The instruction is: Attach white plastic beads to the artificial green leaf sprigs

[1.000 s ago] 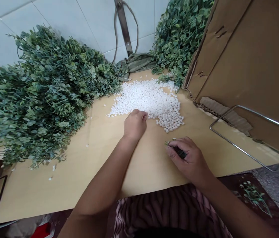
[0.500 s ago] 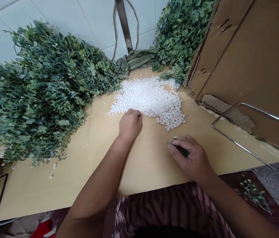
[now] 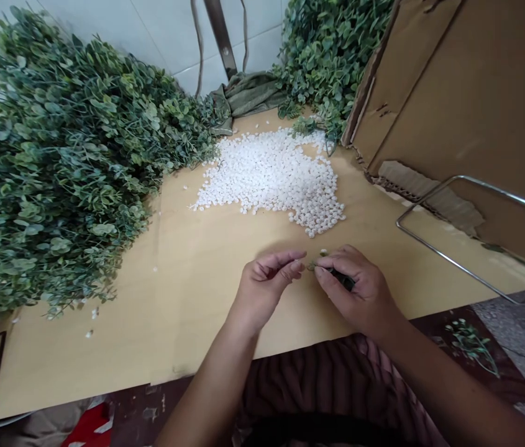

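Observation:
My left hand is pinched shut above the light wooden board; what its fingertips hold is too small to make out. Its fingertips meet those of my right hand, which grips a small green sprig with a dark stem. A heap of small white pieces lies on the board just beyond both hands.
A big mound of green leafy sprigs covers the board's left side, and more sprigs are piled at the back. A brown cardboard box and a metal wire frame stand at the right. One loose sprig lies lower right.
My left hand has pulled back from the white heap toward me and now meets the right hand's fingertips. The right hand has stayed in place holding the sprig.

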Demonstrator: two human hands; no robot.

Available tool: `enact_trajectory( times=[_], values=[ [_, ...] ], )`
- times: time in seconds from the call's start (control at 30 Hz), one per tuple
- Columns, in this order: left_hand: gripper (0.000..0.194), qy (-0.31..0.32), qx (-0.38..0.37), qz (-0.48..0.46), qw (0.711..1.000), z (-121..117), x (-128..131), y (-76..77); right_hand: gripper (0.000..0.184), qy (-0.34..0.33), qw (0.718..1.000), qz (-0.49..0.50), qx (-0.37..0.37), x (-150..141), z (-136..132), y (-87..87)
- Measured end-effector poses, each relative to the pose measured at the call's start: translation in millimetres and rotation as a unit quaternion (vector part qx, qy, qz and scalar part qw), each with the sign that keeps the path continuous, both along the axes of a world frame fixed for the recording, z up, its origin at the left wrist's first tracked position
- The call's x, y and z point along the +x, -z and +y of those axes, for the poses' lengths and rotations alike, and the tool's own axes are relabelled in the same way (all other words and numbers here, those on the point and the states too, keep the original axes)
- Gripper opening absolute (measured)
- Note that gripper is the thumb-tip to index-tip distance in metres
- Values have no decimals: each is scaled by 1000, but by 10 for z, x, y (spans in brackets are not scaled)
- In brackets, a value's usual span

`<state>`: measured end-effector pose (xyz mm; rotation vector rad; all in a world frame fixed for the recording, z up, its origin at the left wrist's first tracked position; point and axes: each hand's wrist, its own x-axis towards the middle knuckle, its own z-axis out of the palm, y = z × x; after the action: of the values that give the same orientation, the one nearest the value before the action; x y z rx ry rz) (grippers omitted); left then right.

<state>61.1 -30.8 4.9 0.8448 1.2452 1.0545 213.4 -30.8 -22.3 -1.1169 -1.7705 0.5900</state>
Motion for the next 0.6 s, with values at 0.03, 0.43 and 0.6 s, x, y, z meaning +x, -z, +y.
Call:
enact_trajectory(
  times=[0.03, 0.43, 0.6],
  values=[
    [18, -2, -5, -11, 1000, -6, 23, 8, 13, -7, 1000, 0, -3, -1, -1, -9],
    [13, 17, 12, 20, 1000, 4, 24, 50, 15, -45, 999, 7, -24, 2, 6, -62],
    [14, 23, 21, 0, 1000, 18, 44, 58, 13, -33, 999, 5, -21, -6, 3, -41]
  ],
)
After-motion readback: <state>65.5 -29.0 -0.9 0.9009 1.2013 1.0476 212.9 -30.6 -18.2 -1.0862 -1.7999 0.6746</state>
